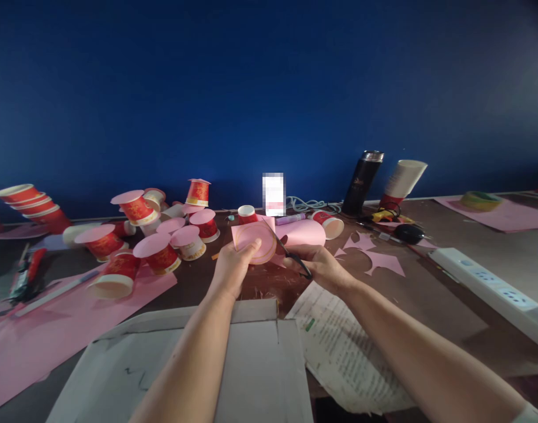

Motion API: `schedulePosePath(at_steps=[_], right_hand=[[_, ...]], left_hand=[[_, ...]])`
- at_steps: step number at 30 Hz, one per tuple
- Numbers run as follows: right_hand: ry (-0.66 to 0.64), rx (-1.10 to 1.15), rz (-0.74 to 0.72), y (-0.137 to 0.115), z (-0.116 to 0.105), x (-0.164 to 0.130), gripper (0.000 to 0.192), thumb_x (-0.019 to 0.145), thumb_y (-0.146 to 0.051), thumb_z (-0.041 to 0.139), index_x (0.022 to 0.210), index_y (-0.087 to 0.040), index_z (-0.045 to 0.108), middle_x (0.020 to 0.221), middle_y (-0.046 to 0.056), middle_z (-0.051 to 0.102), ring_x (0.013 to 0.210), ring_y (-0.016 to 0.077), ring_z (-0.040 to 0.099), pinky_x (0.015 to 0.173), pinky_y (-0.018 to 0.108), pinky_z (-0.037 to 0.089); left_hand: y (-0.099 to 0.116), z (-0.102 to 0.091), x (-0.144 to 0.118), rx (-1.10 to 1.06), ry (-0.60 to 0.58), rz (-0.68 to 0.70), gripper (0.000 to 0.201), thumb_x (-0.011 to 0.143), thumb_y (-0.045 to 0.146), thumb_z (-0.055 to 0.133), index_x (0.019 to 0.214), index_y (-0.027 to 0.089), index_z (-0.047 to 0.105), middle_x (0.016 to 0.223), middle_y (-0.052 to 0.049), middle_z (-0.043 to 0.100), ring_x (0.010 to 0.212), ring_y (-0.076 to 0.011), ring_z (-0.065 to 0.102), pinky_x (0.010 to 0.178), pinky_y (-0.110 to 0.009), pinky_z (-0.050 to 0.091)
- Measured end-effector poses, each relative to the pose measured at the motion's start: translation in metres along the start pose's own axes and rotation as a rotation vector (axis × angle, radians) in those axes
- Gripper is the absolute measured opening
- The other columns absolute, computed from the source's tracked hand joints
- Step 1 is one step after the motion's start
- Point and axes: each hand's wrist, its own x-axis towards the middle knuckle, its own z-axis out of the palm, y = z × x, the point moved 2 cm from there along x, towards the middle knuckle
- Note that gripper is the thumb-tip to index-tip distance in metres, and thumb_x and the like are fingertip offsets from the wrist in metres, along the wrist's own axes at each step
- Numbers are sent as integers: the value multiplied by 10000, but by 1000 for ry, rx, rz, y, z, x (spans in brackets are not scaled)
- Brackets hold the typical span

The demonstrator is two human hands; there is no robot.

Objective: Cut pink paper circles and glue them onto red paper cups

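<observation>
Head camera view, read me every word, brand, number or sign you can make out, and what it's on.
No text can be read for certain.
Printed sheet: lines of print, too blurred.
Black bottle: pale mark, too small.
Bright screen: pixelated, unreadable.
Red cups: gold markings, not legible.
White cardboard: dark strokes, no clear word.
Pink sheet in the left hand: drawn curved lines, no words visible.

Two cup stacks (37, 210) line the table's (410, 305) far edge; the loose cups (124, 265) overlap too much for a sure count. There is one pair of scissors (287, 251), one flask (361, 185), one power strip (484, 285), one tape roll (481, 201).
</observation>
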Motion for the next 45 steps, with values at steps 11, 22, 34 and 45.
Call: schedulePosePath(at_steps=[11,22,34,45], right_hand=[[28,-100,-8,-3,-1,-1,498,724,-474,748,1107,-157,729,810,45,695,711,157,569,628,277,438],[27,-70,13,2,-4,1,505,711,-459,763,1123,-169,725,804,47,704,738,182,602,632,287,456],[48,-49,2,2,-1,2,554,675,-463,783,1122,-142,723,794,61,694,722,176,584,635,292,444],[49,-36,19,4,-2,3,492,670,-413,795,1088,-159,740,682,9,629,578,90,459,531,239,335]], left_hand=[[-9,-5,7,34,-39,32,366,658,456,743,809,125,713,652,-34,669,556,-142,564,473,-226,381],[-10,-6,9,-54,-14,31,390,581,429,793,810,120,735,697,-63,703,654,-200,630,611,-286,466],[-9,-6,8,-66,-47,35,451,583,453,793,865,105,745,771,-90,730,781,-265,670,763,-361,501],[-12,-9,11,2,-48,66,471,662,504,738,915,107,735,827,-95,731,770,-234,658,705,-316,483]])
